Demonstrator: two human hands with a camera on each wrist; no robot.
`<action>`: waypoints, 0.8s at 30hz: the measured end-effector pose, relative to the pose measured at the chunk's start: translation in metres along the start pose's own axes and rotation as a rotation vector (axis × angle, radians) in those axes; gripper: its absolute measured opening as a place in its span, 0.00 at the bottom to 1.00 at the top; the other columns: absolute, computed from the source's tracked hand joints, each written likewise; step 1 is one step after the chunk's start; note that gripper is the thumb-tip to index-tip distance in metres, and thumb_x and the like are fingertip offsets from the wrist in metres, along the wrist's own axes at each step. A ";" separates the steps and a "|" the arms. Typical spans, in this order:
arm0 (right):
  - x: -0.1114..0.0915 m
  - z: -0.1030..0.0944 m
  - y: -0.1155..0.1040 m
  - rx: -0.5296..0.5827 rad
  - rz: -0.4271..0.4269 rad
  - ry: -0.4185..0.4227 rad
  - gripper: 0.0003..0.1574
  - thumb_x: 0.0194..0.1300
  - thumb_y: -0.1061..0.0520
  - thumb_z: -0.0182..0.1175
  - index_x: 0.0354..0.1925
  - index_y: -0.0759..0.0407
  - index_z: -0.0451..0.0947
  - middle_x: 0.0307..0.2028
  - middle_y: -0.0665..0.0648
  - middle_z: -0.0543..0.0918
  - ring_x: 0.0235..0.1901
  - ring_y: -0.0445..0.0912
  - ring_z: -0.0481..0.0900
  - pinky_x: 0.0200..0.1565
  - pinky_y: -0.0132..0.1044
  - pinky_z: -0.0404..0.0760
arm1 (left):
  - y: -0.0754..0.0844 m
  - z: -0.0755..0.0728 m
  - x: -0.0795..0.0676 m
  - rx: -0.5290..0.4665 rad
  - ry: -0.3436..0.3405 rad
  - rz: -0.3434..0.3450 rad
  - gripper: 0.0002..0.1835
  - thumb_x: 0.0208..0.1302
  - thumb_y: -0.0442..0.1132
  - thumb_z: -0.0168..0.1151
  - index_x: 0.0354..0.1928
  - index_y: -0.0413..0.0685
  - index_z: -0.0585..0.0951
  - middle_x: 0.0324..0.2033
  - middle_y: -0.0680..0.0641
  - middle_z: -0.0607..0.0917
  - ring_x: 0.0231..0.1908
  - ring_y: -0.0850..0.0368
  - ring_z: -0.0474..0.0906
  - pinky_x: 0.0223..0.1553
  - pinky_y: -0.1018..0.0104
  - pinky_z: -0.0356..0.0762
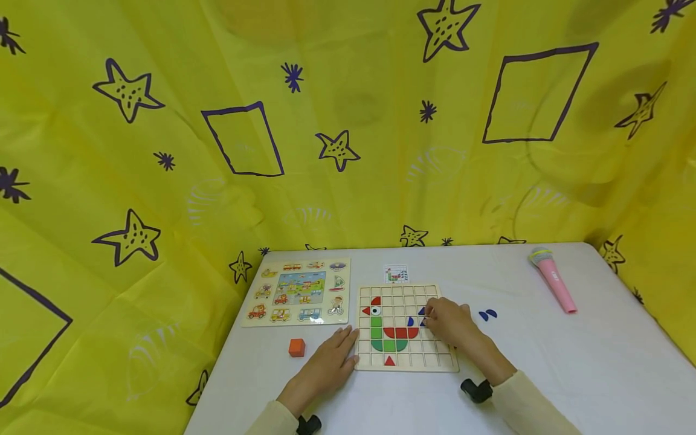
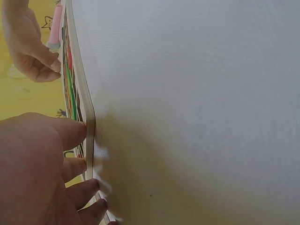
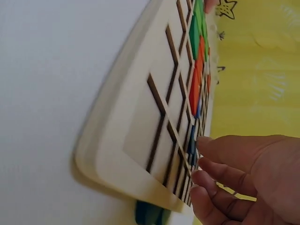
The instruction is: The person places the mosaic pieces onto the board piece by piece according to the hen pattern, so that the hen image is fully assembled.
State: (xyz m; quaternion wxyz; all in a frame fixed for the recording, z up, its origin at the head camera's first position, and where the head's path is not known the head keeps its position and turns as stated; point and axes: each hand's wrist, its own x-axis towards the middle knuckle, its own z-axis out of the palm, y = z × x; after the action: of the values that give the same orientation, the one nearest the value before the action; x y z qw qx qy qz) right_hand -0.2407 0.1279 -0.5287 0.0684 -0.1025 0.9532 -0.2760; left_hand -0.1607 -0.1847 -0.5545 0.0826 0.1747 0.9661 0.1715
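A wooden grid board (image 1: 443, 360) carries red, green, white and blue pieces in a bird-like figure. My left hand (image 1: 330, 359) lies with extended fingers along its left edge; in the left wrist view the fingers (image 2: 80, 193) touch that edge. Over the board's right side, my right hand (image 1: 450, 323) has its thumb and curled fingertips at the blue triangles (image 1: 422, 312). In the right wrist view the thumb tip meets a blue piece (image 3: 191, 146); whether anything is pinched is hidden. A blue half-round piece (image 1: 410, 321) sits left of the triangles, above the red row (image 1: 401, 333).
Behind the board lies a small pattern card (image 1: 396, 273). To the left are a vehicle picture puzzle (image 1: 251, 320) and an orange-red cube (image 1: 296, 347). Two loose blue half-round pieces (image 1: 491, 313) lie right of my right hand, and a pink toy microphone (image 1: 556, 283) lies farther right.
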 end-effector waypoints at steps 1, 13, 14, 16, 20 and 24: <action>-0.001 -0.004 0.000 -0.005 0.005 -0.005 0.10 0.70 0.57 0.69 0.46 0.61 0.84 0.37 0.54 0.85 0.38 0.50 0.81 0.46 0.52 0.66 | 0.000 0.000 0.000 -0.001 -0.001 -0.002 0.34 0.81 0.52 0.54 0.83 0.53 0.62 0.81 0.47 0.64 0.80 0.44 0.59 0.78 0.45 0.63; -0.012 -0.051 0.051 -0.123 0.003 -0.006 0.14 0.68 0.62 0.66 0.50 0.66 0.81 0.43 0.65 0.82 0.43 0.60 0.81 0.47 0.62 0.75 | -0.001 0.000 0.001 -0.003 -0.006 -0.006 0.34 0.81 0.52 0.54 0.83 0.54 0.62 0.81 0.48 0.63 0.81 0.45 0.58 0.79 0.45 0.63; -0.013 -0.053 0.057 -0.134 0.003 -0.012 0.14 0.67 0.63 0.66 0.50 0.66 0.81 0.43 0.66 0.81 0.43 0.61 0.81 0.47 0.64 0.75 | -0.001 0.000 0.001 -0.003 -0.006 -0.006 0.34 0.81 0.52 0.54 0.83 0.54 0.62 0.81 0.48 0.63 0.81 0.45 0.58 0.79 0.45 0.63; -0.014 -0.057 0.069 -0.156 0.005 -0.025 0.15 0.64 0.63 0.67 0.49 0.66 0.81 0.43 0.67 0.80 0.44 0.63 0.80 0.46 0.66 0.76 | -0.001 0.000 0.001 -0.002 -0.009 -0.002 0.34 0.81 0.52 0.54 0.83 0.53 0.62 0.81 0.47 0.63 0.81 0.45 0.58 0.78 0.45 0.63; -0.016 -0.059 0.089 -0.182 0.019 -0.050 0.15 0.62 0.63 0.68 0.48 0.64 0.81 0.44 0.69 0.79 0.45 0.66 0.79 0.46 0.70 0.77 | -0.001 -0.001 0.002 0.000 -0.017 0.003 0.34 0.81 0.52 0.54 0.83 0.53 0.62 0.81 0.47 0.63 0.81 0.45 0.58 0.79 0.45 0.63; -0.019 -0.059 0.100 -0.179 0.006 -0.032 0.14 0.63 0.65 0.68 0.48 0.63 0.81 0.43 0.67 0.79 0.43 0.64 0.80 0.44 0.68 0.78 | 0.000 -0.002 0.002 -0.003 -0.017 0.007 0.34 0.81 0.52 0.53 0.83 0.53 0.61 0.81 0.46 0.63 0.81 0.44 0.58 0.79 0.44 0.62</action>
State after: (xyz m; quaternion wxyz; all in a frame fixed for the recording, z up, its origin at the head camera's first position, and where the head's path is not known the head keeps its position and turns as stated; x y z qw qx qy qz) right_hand -0.2494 0.2450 -0.5314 0.0748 -0.1094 0.9732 -0.1880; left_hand -0.1631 -0.1844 -0.5527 0.0906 0.1794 0.9645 0.1716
